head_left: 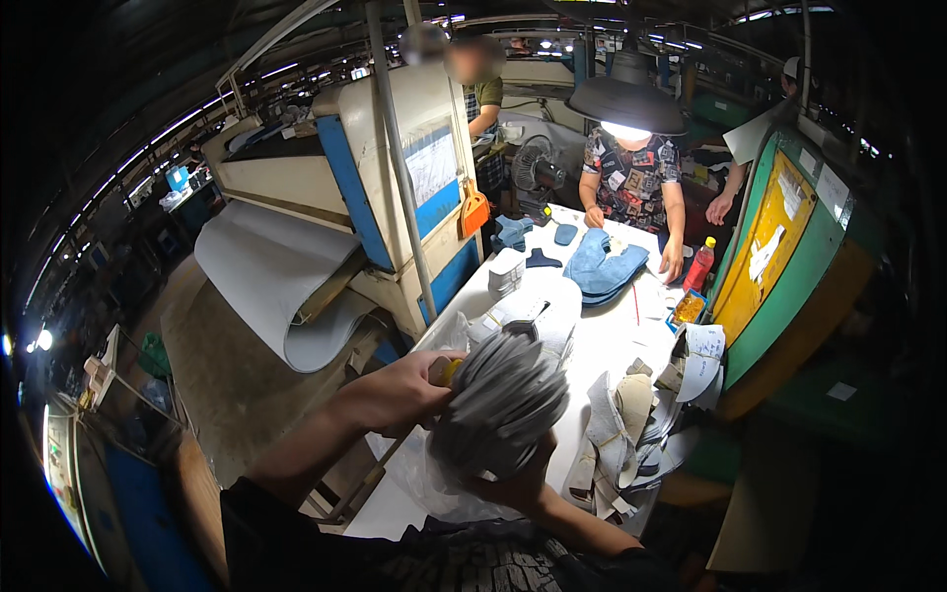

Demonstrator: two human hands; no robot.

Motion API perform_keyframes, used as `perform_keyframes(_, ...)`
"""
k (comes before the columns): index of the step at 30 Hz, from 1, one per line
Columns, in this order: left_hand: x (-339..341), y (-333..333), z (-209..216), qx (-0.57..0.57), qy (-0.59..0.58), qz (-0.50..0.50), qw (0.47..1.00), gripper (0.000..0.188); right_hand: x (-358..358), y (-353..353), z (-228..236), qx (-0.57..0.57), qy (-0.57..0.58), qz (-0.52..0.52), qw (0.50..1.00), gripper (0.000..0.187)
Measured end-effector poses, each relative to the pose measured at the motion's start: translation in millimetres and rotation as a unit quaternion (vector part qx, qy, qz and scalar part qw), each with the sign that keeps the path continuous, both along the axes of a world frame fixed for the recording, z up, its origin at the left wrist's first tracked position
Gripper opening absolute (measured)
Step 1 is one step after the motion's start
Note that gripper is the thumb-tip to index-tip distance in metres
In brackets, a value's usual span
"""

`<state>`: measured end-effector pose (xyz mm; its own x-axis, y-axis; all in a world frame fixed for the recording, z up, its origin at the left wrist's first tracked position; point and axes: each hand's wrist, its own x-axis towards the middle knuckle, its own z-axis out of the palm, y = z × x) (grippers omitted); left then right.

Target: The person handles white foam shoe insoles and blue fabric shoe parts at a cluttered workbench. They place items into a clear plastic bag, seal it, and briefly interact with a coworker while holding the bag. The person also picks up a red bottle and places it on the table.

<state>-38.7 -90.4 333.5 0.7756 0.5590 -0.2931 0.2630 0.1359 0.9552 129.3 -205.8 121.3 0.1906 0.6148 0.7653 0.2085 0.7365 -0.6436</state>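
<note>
Both of my hands are closed around a thick stack of grey cut pieces (pixel 501 400), held tilted above the near part of the white table (pixel 390 508). My left hand (pixel 419 387) grips the stack's left side, and something small and yellow (pixel 452 371) shows by its fingers. From below and to the right, my right hand (pixel 518 481) clasps the lower edge; the stack partly hides its fingers. Beneath the stack lies a crumpled clear plastic bag (pixel 429 476). White cut pieces (pixel 554 304) rest just beyond it, with a taller white stack (pixel 507 268) to their left.
Bundled pale pieces (pixel 631 424) crowd the table's right side. Farther off are blue pieces (pixel 602 274), a red bottle (pixel 699 264) and a tub of orange contents (pixel 688 309). A co-worker (pixel 633 183) stands across under a lamp (pixel 628 104). A large machine (pixel 365 168) borders the left.
</note>
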Motion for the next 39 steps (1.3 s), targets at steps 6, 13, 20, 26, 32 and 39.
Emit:
perform_keyframes(6, 9.1, -7.9, 5.8, 0.015, 0.014, -0.036, 0.999, 0.052, 7.4, -23.1, 32.8, 0.042, -0.161, -0.16, 0.973, 0.115)
perform_keyframes(13, 18.2, -5.0, 16.9, 0.036, 0.038, -0.081, 0.995, 0.051, 40.4, -59.8, 87.6, -0.018, -0.241, -0.119, 0.963, 0.106)
perform_keyframes(20, 35.9, -11.4, 18.8, 0.23, 0.115, -0.168, 0.952, 0.057, 48.0, -85.3, 99.8, -0.15, -0.283, -0.067, 0.945, 0.113)
perform_keyframes(26, 51.7, -28.5, 13.2, 0.35, 0.151, -0.183, 0.906, 0.059, 41.5, -91.1, 93.6, -0.222, -0.303, -0.114, 0.92, 0.115)
perform_keyframes(32, 52.7, -31.8, 16.1, 0.324, 0.117, -0.203, 0.917, 0.057, 46.2, -96.4, 99.5, -0.26, -0.231, -0.088, 0.933, 0.112)
perform_keyframes(39, 36.3, -28.1, 4.9, 0.256, 0.095, -0.19, 0.943, 0.065, 60.7, -104.1, 102.3, -0.141, -0.306, -0.075, 0.938, 0.111)
